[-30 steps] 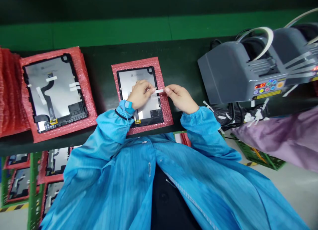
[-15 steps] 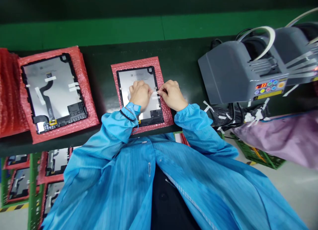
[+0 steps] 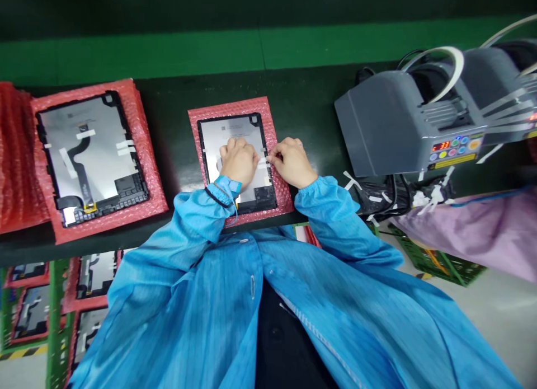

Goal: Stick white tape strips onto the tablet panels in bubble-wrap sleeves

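Observation:
A silver screen panel with a black frame (image 3: 239, 126) lies on a pink bubble-wrap sheet (image 3: 282, 196) on the dark table. My left hand (image 3: 239, 162) rests over the panel's middle, fingers bent and closed, its fingertips partly hidden. At the panel's right edge my right hand (image 3: 291, 162) pinches with thumb and index finger beside short white tape strips (image 3: 263, 164). What sits between those fingertips is too small to make out.
Another panel (image 3: 100, 148) lies on stacked bubble wrap at left, beside red bubble-wrap bundles (image 3: 19, 159). Grey tape dispensers (image 3: 384, 126) stand at right. Green crates (image 3: 59, 322) hold panels below. A co-worker's purple sleeve (image 3: 482, 229) shows at right.
My left hand has shifted very slightly right and down over the panel. My right hand stays nearly where it was. The purple sleeve at right has moved a little.

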`<action>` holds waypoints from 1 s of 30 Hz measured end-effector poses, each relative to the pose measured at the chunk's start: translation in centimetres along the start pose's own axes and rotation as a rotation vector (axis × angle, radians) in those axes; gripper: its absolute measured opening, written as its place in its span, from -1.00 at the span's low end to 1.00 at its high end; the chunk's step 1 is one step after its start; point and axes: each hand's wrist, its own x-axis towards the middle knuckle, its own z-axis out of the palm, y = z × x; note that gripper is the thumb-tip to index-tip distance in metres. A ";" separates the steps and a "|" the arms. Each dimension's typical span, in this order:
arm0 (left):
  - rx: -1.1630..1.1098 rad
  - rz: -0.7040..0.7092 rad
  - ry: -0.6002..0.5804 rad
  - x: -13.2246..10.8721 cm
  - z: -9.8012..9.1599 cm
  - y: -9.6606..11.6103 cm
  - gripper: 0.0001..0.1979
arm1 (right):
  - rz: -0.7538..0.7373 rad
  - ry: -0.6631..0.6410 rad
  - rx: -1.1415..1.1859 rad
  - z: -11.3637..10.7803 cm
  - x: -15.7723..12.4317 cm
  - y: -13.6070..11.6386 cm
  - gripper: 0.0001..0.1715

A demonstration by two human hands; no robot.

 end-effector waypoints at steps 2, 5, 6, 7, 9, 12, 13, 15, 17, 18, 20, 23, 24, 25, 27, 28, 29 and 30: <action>0.005 -0.012 0.010 0.0 -0.2 -0.1 -0.89 | 0.028 0.042 0.000 -0.2 -0.2 0.2 -0.85; -0.010 -0.029 0.028 0.0 -0.6 -0.1 -0.94 | 0.054 0.106 -0.002 -0.8 -1.4 -0.2 -0.87; -0.021 -0.027 0.033 0.0 -0.7 -0.1 -0.92 | 0.040 0.116 -0.006 -0.8 -2.1 -0.5 -0.82; -0.030 -0.022 0.032 0.0 -0.7 -0.1 -0.90 | 0.017 0.113 -0.015 -0.7 -2.8 -0.9 -0.73; -0.035 -0.013 0.020 0.1 -0.4 -0.1 -0.91 | -0.023 0.078 -0.050 -0.3 -4.1 -2.0 -0.55; -0.030 0.001 0.017 0.4 0.1 0.1 -0.94 | -0.029 0.019 -0.123 0.6 -5.3 -3.2 -0.42; -0.030 0.007 0.022 0.3 0.1 0.0 -0.94 | -0.023 0.013 -0.140 0.9 -5.4 -3.3 -0.41; -0.021 0.011 0.034 -0.2 -0.4 -0.4 -0.95 | -0.018 0.017 -0.146 1.1 -5.1 -3.0 -0.42; 0.005 -0.011 0.081 -1.5 -1.5 -1.4 -0.92 | 0.000 0.052 -0.116 0.9 -4.6 -2.3 -0.44; 0.025 -0.043 0.129 -2.4 -2.2 -2.1 -0.88 | 0.021 0.085 -0.094 0.7 -4.3 -1.9 -0.45; 0.091 -0.169 0.229 -4.4 -3.6 -3.5 -0.81 | 0.088 0.159 -0.062 0.4 -3.6 -1.4 -0.51; 0.190 -0.392 0.180 -6.5 -4.7 -4.8 -0.74 | 0.196 0.165 -0.063 0.0 -2.3 -2.0 -0.64; 0.202 -0.430 0.125 -6.8 -4.7 -4.9 -0.73 | 0.229 0.132 -0.061 -0.1 -1.9 -2.5 -0.71; 0.200 -0.442 0.075 -6.9 -4.7 -4.9 -0.72 | 0.259 0.095 -0.049 -0.2 -1.5 -2.9 -0.80; 0.178 -0.434 0.034 -6.6 -4.4 -4.8 -0.72 | 0.301 0.062 0.040 -0.2 -0.9 -3.6 -0.89; 0.170 -0.432 0.036 -6.4 -4.3 -4.7 -0.73 | 0.316 0.076 0.134 -0.2 -0.7 -3.8 -0.87; 0.165 -0.431 0.040 -6.3 -4.2 -4.7 -0.73 | 0.333 0.102 0.266 -0.2 -0.6 -3.9 -0.86; 0.161 -0.427 0.041 -6.1 -4.1 -4.7 -0.74 | 0.350 0.121 0.433 -0.1 -0.7 -3.9 -0.87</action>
